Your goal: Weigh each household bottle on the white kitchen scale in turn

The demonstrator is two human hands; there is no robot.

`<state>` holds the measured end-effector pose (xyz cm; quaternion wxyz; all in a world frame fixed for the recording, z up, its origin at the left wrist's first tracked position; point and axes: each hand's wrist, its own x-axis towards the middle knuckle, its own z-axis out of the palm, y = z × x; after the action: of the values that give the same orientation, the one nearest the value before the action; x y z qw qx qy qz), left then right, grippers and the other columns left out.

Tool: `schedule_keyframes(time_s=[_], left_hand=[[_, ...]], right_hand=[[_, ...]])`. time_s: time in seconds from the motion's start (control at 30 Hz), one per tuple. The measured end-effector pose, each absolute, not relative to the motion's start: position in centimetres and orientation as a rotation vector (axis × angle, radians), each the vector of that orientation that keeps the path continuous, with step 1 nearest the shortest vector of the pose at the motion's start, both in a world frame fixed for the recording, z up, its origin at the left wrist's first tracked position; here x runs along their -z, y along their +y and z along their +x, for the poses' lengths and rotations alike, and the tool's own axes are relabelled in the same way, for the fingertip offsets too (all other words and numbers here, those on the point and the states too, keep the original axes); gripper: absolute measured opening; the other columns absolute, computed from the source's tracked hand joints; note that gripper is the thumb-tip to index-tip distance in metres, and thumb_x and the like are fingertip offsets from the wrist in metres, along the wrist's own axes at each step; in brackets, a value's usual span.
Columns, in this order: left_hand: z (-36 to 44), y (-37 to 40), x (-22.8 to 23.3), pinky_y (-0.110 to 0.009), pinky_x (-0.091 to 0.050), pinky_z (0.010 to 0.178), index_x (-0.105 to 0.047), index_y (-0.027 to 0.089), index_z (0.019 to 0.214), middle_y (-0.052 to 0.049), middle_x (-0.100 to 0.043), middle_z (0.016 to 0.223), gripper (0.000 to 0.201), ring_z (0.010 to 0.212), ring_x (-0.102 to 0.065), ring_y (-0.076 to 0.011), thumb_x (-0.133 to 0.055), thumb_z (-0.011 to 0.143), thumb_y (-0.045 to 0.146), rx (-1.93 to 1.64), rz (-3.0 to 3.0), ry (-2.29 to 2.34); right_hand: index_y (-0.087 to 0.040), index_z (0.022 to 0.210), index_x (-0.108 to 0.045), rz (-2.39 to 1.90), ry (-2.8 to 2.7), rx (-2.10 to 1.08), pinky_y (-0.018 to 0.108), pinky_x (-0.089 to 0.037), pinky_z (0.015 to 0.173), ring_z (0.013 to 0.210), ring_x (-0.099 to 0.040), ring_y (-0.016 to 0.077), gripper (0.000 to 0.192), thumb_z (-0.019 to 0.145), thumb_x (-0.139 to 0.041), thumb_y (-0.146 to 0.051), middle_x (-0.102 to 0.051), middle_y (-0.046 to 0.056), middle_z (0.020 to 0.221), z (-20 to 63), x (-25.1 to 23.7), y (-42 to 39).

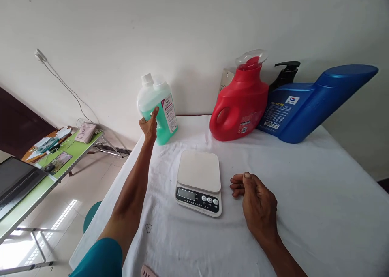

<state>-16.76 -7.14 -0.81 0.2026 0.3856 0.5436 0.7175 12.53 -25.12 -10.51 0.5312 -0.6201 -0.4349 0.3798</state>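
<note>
On the table (319, 200), the scale (199, 173); behind it, a bottle (166, 114) to the left, a jug (240, 104) right, a canister (300, 110) farther right

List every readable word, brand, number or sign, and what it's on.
No word or number reads clearly.
White square kitchen scale: power symbol, left button; other print too small.
Translucent plastic bottle of green liquid: label blurred.
Red plastic handled jug: barcode; print too small.
Blue plastic angled-neck jug: red-and-blue logo, barcode; lettering blurred.
</note>
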Motion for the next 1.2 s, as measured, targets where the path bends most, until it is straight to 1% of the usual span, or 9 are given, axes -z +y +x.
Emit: schedule_keyframes(time_s=[0.13,0.3,0.43,0.53,0.63,0.7,0.87,1.2], left_hand=[[-16.0,-8.1,0.4,-0.029,-0.025,0.050,-0.042,0.024,0.062,0.008,-0.030,0.054,0.062,0.051,-0.026,-0.0082,-0.092,0.066,0.061,-2.146,0.950,1.497],[-16.8,-10.7,-1.1,-0.026,-0.022,0.046,-0.044,0.023,0.062,0.010,-0.029,0.052,0.065,0.048,-0.024,-0.0051,-0.096,0.060,0.062,-2.154,0.998,1.437],[-16.9,-13.4,-2.8,-0.025,-0.022,0.043,-0.036,0.023,0.058,0.011,-0.023,0.051,0.073,0.046,-0.022,-0.0044,-0.096,0.059,0.064,-2.141,1.041,1.383],[-16.3,-15.6,-3.9,-0.024,-0.023,0.042,-0.031,0.023,0.057,0.009,-0.024,0.052,0.079,0.046,-0.025,-0.0045,-0.097,0.058,0.067,-2.103,1.057,1.321],[-15.1,-17.5,-4.7,-0.023,-0.023,0.040,-0.032,0.022,0.058,0.008,-0.025,0.055,0.081,0.046,-0.027,-0.0044,-0.097,0.058,0.070,-2.032,1.055,1.238],[-14.1,-18.6,-5.0,-0.023,-0.022,0.040,-0.034,0.022,0.059,0.008,-0.025,0.058,0.079,0.046,-0.028,-0.0043,-0.096,0.061,0.071,-1.975,1.051,1.200],[-11.5,-19.9,-4.8,-0.023,-0.021,0.039,-0.034,0.022,0.059,0.008,-0.024,0.057,0.079,0.045,-0.025,-0.0037,-0.093,0.065,0.074,-1.859,1.021,1.163],[-9.3,-19.7,-2.7,-0.023,-0.022,0.041,-0.035,0.021,0.059,0.008,-0.024,0.054,0.078,0.046,-0.025,-0.0035,-0.097,0.062,0.069,-1.769,1.035,1.138]], right_hand=[[-0.021,0.081,-0.070,-1.462,-1.039,-0.900,0.035,-0.055,0.064,0.061,-0.065,0.0194,0.075,0.094,-0.044,-0.090,-0.072,0.008,0.076,12.6,10.5,-25.1],[-0.021,0.080,-0.069,-1.455,-1.030,-0.904,0.034,-0.055,0.064,0.061,-0.065,0.0184,0.077,0.093,-0.044,-0.092,-0.073,0.008,0.077,12.5,10.0,-25.1],[-0.021,0.080,-0.069,-1.445,-1.019,-0.904,0.034,-0.054,0.063,0.060,-0.064,0.0181,0.077,0.091,-0.046,-0.094,-0.073,0.007,0.078,12.4,9.9,-25.0],[-0.021,0.080,-0.069,-1.456,-1.010,-0.909,0.034,-0.055,0.064,0.061,-0.064,0.0180,0.078,0.090,-0.046,-0.095,-0.073,0.007,0.079,12.3,9.9,-25.0],[-0.021,0.081,-0.069,-1.456,-1.008,-0.914,0.035,-0.055,0.065,0.061,-0.064,0.0180,0.077,0.091,-0.045,-0.094,-0.072,0.007,0.080,12.4,9.9,-25.0],[-0.021,0.081,-0.069,-1.449,-1.007,-0.916,0.035,-0.055,0.066,0.061,-0.064,0.0179,0.076,0.092,-0.046,-0.093,-0.072,0.007,0.079,12.4,9.8,-25.1],[-0.021,0.081,-0.069,-1.429,-0.998,-0.925,0.034,-0.055,0.065,0.060,-0.064,0.0171,0.075,0.093,-0.047,-0.091,-0.071,0.007,0.077,12.4,9.9,-25.2],[-0.021,0.079,-0.069,-1.400,-0.957,-0.932,0.034,-0.054,0.063,0.061,-0.064,0.0171,0.077,0.090,-0.048,-0.094,-0.072,0.007,0.080,12.2,10.0,-25.0]])
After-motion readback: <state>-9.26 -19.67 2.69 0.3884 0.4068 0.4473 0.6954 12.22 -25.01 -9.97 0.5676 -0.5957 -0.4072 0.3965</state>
